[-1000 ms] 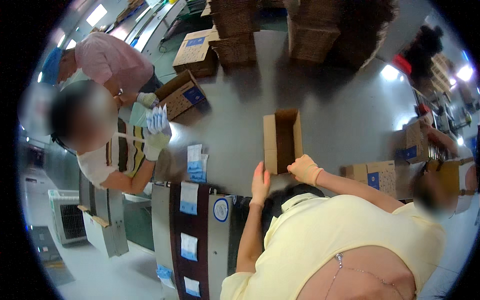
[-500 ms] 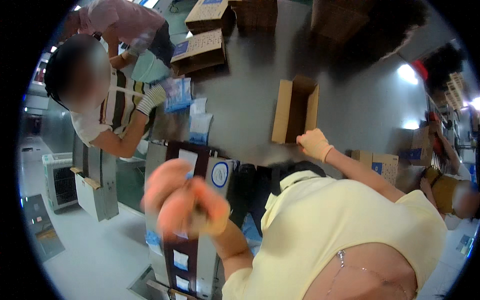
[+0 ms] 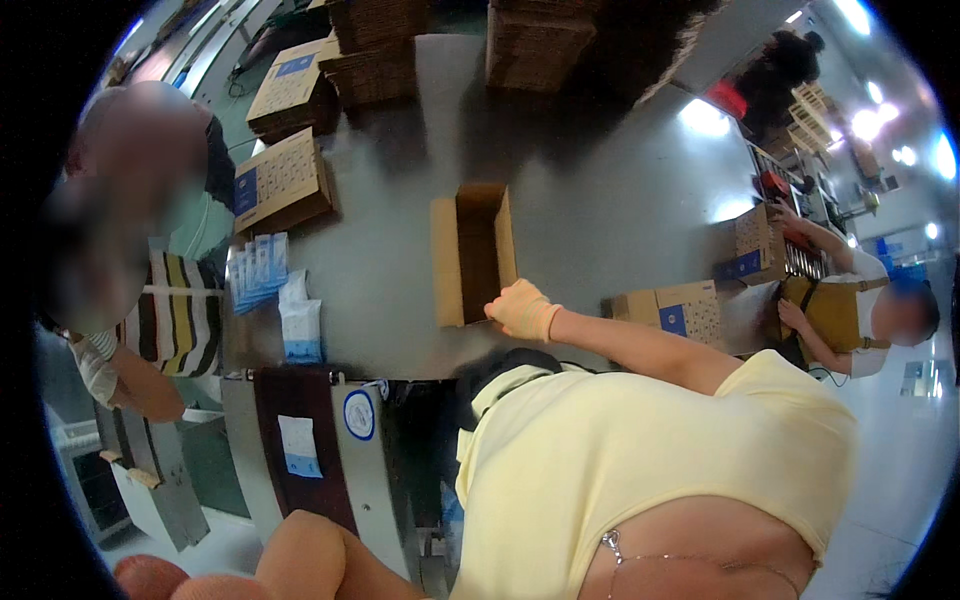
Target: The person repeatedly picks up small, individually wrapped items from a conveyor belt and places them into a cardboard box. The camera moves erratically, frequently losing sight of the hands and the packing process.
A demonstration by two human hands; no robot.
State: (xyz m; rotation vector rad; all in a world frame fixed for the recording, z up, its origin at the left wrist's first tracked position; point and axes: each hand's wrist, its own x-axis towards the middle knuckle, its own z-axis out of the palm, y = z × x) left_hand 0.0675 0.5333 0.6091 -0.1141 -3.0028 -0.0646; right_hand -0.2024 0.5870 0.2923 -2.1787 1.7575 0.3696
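R arm (image 3: 640, 350) reaches fwd and inward from shoulder, approx. straight at elbow; R wrist (image 3: 553, 320) approx. level w/ forearm, little bend; R hand (image 3: 523, 310) back up, fingers curled in, knuckles uppermost; L arm (image 3: 375, 575) low at pic's bottom edge, well apart from R, visibly bent; L hand (image 3: 185, 585) mostly cut off by lower edge, only rounded parts showing, finger pose unclear.

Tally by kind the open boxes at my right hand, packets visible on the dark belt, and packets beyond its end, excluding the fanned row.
Open box at the right hand: 1
Packet on the dark belt: 1
Packets beyond its end: 2
Total: 4
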